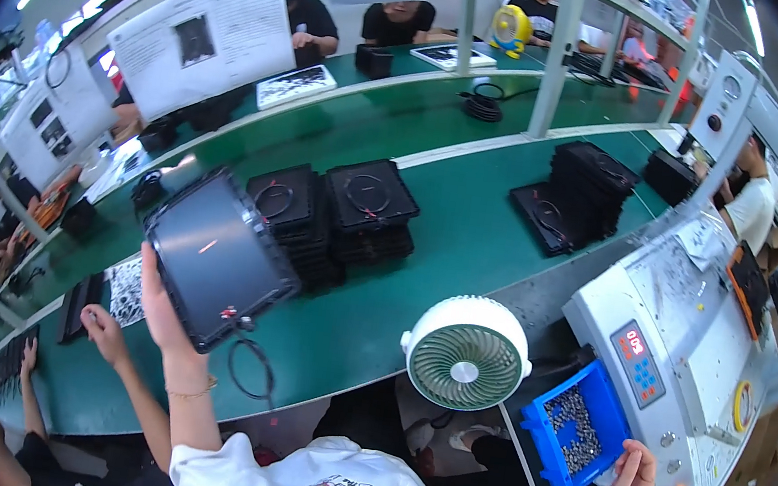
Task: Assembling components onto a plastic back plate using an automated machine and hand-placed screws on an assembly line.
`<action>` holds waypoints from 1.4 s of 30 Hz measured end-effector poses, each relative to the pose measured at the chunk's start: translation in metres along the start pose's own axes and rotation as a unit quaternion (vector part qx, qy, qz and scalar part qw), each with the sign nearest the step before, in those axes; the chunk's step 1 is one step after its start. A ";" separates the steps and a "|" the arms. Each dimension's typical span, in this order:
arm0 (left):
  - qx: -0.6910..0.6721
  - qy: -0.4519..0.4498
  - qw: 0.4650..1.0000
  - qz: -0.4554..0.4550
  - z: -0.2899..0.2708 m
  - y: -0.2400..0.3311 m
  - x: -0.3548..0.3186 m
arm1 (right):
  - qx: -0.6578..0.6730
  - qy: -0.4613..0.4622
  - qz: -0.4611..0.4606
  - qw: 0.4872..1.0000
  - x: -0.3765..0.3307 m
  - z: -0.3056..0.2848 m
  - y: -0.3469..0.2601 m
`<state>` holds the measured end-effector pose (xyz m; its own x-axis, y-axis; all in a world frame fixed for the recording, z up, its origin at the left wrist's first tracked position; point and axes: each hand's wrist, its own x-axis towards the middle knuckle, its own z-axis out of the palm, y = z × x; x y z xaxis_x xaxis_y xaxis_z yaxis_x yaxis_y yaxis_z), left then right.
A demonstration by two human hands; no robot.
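A black rectangular panel (219,246) with a raised rim is held up, tilted, above the green bench. My left hand (163,305) grips its lower left edge, fingers along the side. A thin black cable (249,372) dangles in a loop from the panel's near corner, where a small red-and-silver bit shows. On the other side, my right hand (634,475) is closed, its fingertips together, beside the right edge of a blue bin (536,426). Whatever those fingers hold, if anything, cannot be made out. Many small metal pieces (575,431) lie in the bin.
Stacks of black panels with coiled cables (371,192) stand on the green bench (469,224), another stack (590,185) farther right. A white fan (467,355) sits at the near edge. Right is a machine with a control panel (638,363). A co-worker's hand (104,334) is left.
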<state>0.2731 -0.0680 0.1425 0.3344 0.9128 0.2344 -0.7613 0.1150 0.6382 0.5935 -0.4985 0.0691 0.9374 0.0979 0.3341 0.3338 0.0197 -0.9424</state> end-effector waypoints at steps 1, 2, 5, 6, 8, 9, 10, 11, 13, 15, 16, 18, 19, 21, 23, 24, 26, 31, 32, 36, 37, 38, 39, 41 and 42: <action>0.020 0.030 0.999 0.006 -0.020 0.017 -0.008 | -0.046 -0.002 0.003 0.999 0.002 0.001 0.003; 0.064 0.100 0.993 0.028 -0.030 0.040 -0.023 | -0.054 -0.025 0.012 0.998 0.004 0.004 0.009; 0.092 0.238 0.966 -0.029 -0.098 0.046 -0.044 | -0.099 -0.059 0.021 0.993 0.007 -0.001 0.024; 0.137 0.256 0.956 -0.043 -0.117 0.043 -0.050 | -0.117 -0.078 0.037 0.989 0.008 -0.002 0.027; 0.047 0.200 0.972 -0.110 -0.155 0.037 -0.057 | -0.145 -0.099 0.040 0.984 0.008 0.001 0.033; 0.034 0.190 0.974 -0.123 -0.164 0.038 -0.062 | -0.154 -0.118 0.044 0.980 0.008 0.004 0.034; 0.021 0.178 0.974 -0.137 -0.173 0.041 -0.067 | -0.164 -0.135 0.047 0.976 0.008 0.006 0.034; 0.014 0.179 0.972 -0.154 -0.177 0.040 -0.069 | -0.210 -0.146 0.051 0.965 0.008 0.007 0.033; 0.008 0.192 0.969 -0.157 -0.184 0.043 -0.071 | -0.218 -0.162 0.007 0.962 0.006 0.009 0.032; 0.035 0.224 0.962 -0.154 -0.191 0.052 -0.073 | -0.228 -0.189 -0.003 0.955 0.004 0.009 0.031; 0.139 0.303 0.932 -0.145 -0.192 0.057 -0.072 | -0.223 -0.190 -0.001 0.956 0.004 0.010 0.030; 0.334 0.419 0.838 -0.103 -0.187 0.052 -0.060 | -0.246 -0.226 -0.043 0.942 0.002 0.013 0.018; 0.334 0.414 0.840 -0.104 -0.182 0.047 -0.052 | -0.273 -0.248 -0.005 0.929 0.002 0.013 0.012; 0.467 0.369 0.802 0.048 -0.137 0.034 -0.039 | -0.330 -0.269 -0.142 0.894 0.006 0.013 0.015; 0.419 0.196 0.887 0.017 -0.083 0.006 -0.017 | -0.358 -0.275 -0.103 0.886 0.005 0.015 0.002; 0.371 0.109 0.922 -0.007 -0.046 -0.010 -0.009 | -0.366 -0.282 -0.096 0.882 0.005 0.015 0.000; 0.333 -0.055 0.937 -0.085 0.009 -0.043 0.009 | -0.363 -0.283 -0.125 0.879 0.005 0.018 0.005; 0.263 -0.301 0.879 -0.260 0.105 -0.164 0.053 | -0.367 -0.311 -0.107 0.870 0.005 0.012 0.009; 0.261 -0.303 0.858 -0.323 0.121 -0.195 0.066 | -0.376 -0.312 -0.104 0.866 0.005 0.010 0.009; 0.258 -0.259 0.788 -0.496 0.144 -0.322 0.115 | -0.394 -0.310 -0.095 0.860 0.005 0.011 0.001; 0.254 -0.272 0.784 -0.498 0.146 -0.350 0.124 | -0.396 -0.319 -0.093 0.856 0.005 0.012 0.002; 0.221 -0.225 0.789 -0.527 0.149 -0.376 0.131 | -0.397 -0.315 -0.102 0.856 0.005 0.010 0.006; 0.188 -0.175 0.792 -0.554 0.152 -0.397 0.137 | -0.403 -0.305 -0.101 0.857 0.004 0.010 0.005; 0.133 -0.171 0.816 -0.536 0.159 -0.427 0.142 | -0.390 -0.316 -0.106 0.858 0.005 0.010 0.003; 0.122 -0.149 0.832 -0.521 0.161 -0.437 0.146 | -0.393 -0.317 -0.109 0.856 0.006 0.010 0.006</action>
<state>0.7439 -0.0481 0.0154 0.8922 0.2262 -0.3909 0.1512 0.6659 0.7306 0.5996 -0.4876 0.0654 0.6854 0.7027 0.1908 0.6911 -0.5453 -0.4743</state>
